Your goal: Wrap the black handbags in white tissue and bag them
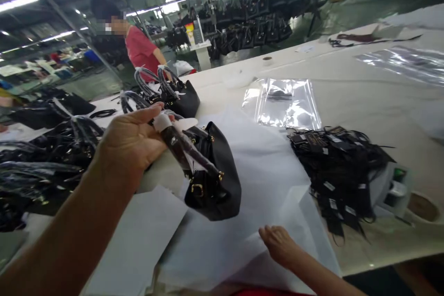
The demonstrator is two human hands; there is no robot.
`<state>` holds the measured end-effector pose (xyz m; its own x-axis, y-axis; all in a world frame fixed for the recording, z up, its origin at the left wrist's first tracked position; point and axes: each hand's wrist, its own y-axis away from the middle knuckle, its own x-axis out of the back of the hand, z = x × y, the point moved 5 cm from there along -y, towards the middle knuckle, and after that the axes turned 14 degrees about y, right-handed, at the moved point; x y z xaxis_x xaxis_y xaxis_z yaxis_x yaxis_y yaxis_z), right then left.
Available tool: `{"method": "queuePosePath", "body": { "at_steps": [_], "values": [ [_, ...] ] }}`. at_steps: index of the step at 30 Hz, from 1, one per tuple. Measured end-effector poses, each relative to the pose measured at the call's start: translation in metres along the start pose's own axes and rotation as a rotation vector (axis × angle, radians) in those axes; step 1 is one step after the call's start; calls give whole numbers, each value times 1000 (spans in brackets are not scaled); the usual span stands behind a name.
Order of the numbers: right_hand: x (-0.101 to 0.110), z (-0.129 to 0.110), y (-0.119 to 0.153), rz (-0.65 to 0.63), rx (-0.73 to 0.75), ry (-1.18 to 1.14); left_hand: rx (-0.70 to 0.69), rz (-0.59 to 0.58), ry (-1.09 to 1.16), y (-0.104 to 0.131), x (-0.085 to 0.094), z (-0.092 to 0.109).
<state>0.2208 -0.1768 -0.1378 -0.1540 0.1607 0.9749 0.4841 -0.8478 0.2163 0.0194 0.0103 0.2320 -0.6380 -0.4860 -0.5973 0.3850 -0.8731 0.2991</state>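
In the head view, a black handbag (225, 189) is held up by its plastic-wrapped handles (194, 152), which are gripped near their top between the thumb and curled fingers of the left hand (133, 141). The handbag is tilted above the white sheet (267, 166) spread on the table (350, 78); whether its base is touching the sheet cannot be told. Gold buckles are seen on its side, and its contents are hidden. The right hand (277, 243) is placed low over the same sheet with its fingers bent together; whether the sheet is pinched by them cannot be told. Further black handbags (190, 99), their handles also wrapped, are stood beyond the left hand, and more are heaped at the left. Clear plastic bags (291, 101) are laid flat in a stack past the sheet. Black hang tags (333, 162) with cords are piled to its right, beside a clear packet (395, 189) in which something green and white is seen. Behind the table, a person in a red shirt (140, 48) is seen.
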Motion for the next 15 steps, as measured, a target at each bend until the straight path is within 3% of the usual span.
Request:
{"method": "queuePosePath", "body": {
  "at_steps": [3,6,15],
  "values": [
    [-1,-4,8,-7,-41,-55,75,-95,-20,13,-19,-30],
    [2,-3,12,-78,-72,-97,137,-108,55,14,-24,-51],
    [16,4,18,-188,-76,-202,178,-155,98,7,-33,-89]
  ]
}}
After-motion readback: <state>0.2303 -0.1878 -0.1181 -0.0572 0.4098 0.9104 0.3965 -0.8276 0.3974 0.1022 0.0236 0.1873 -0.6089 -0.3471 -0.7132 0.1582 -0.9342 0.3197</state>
